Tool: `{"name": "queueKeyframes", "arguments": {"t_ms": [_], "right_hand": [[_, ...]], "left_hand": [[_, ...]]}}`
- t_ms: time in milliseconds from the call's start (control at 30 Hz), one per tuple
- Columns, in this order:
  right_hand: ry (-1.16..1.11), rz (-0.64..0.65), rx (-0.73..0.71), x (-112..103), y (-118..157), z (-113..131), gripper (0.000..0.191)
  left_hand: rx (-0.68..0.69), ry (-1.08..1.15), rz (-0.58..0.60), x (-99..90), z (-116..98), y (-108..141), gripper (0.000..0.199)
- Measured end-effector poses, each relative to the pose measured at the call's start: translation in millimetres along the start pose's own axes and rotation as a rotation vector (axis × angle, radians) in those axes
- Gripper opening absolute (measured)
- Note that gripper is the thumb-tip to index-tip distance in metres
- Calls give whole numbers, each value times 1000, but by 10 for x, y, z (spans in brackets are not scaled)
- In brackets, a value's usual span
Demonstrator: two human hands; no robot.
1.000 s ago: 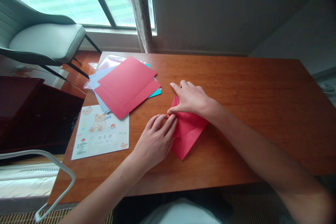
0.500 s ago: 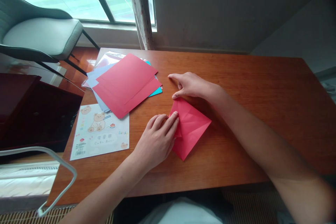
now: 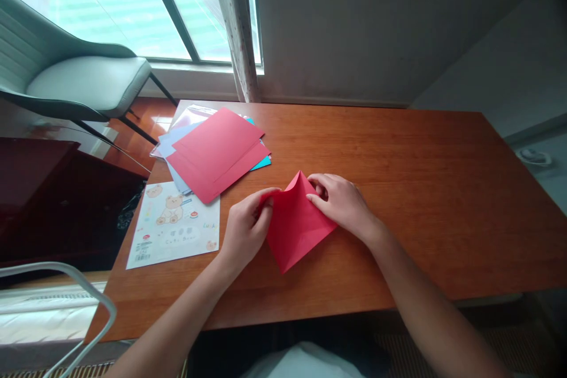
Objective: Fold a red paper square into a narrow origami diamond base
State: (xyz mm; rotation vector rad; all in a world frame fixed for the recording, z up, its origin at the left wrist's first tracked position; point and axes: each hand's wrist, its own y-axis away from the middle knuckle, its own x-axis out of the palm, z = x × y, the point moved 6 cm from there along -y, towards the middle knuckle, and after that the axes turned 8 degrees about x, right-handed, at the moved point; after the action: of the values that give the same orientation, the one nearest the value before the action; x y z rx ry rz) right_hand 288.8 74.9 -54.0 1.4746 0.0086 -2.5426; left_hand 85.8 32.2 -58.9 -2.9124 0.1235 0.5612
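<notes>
Paper [image 3: 297, 224] lies between left grip [image 3: 247, 223] and right grip [image 3: 344, 202].

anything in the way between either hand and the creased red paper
Nothing visible: the left hand pinches the creased red paper at its left side, and the right hand touches its upper right edge. The loose red sheets lie farther back, to the left.

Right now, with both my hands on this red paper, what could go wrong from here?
First, the left hand pinches one corner of the red paper, where the edge curves up, so a stray crease might form. Second, the right hand touches the opposite side; if the hands pull apart, the paper could tear. Third, the bear-printed sheet lies close beside the left hand, so a careless sweep might shift it.
</notes>
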Motion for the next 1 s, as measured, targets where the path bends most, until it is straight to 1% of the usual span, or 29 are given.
{"name": "queueKeyframes", "arguments": {"t_ms": [67, 167, 233, 300, 367, 400, 467, 533, 600, 700, 733, 767, 800, 867, 933, 1000], "right_hand": [[-150, -20, 33, 31, 28, -27, 21], [-439, -23, 105, 42, 9, -129, 14], [-607, 51, 127, 52, 3, -167, 16], [-732, 186, 134, 66, 19, -163, 19], [-820, 301, 145, 62, 46, -148, 24], [-854, 334, 152, 55, 57, -144, 30], [-913, 344, 165, 37, 63, -149, 40], [-972, 309, 170, 33, 51, -165, 42], [-1010, 235, 174, 36, 29, -200, 35], [-1024, 26, 217, 5, 7, -308, 28], [-1022, -45, 239, -9, 9, -343, 28], [-1025, -102, 256, -22, 16, -370, 29], [-1031, -144, 268, -30, 23, -385, 30], [-1048, -195, 271, -33, 37, -385, 32], [-1089, -238, 260, -27, 51, -372, 33], [-1168, -273, 247, -7, 61, -365, 30]], "left_hand": [[-163, 244, -64, -1, 46, -17, 28], [-351, 585, -174, 12, 97, -33, 27], [-450, 715, -257, 9, 131, -36, 27], [-536, 791, -304, 19, 151, -34, 28], [-585, 838, -294, 51, 134, -43, 28], [-593, 847, -269, 73, 113, -54, 28], [-584, 852, -196, 129, 64, -90, 29], [-570, 848, -111, 193, 26, -135, 30], [-524, 850, -67, 223, 3, -187, 31], [-416, 861, -70, 174, -20, -229, 39], [-401, 869, -66, 149, -21, -215, 44], [-404, 873, -27, 139, -21, -184, 49], [-398, 865, -13, 110, -16, -145, 50], [-412, 840, 1, 55, 18, -48, 48], [-431, 846, 12, 27, 66, 41, 52], [-388, 887, 16, 18, 83, 78, 55]]}}
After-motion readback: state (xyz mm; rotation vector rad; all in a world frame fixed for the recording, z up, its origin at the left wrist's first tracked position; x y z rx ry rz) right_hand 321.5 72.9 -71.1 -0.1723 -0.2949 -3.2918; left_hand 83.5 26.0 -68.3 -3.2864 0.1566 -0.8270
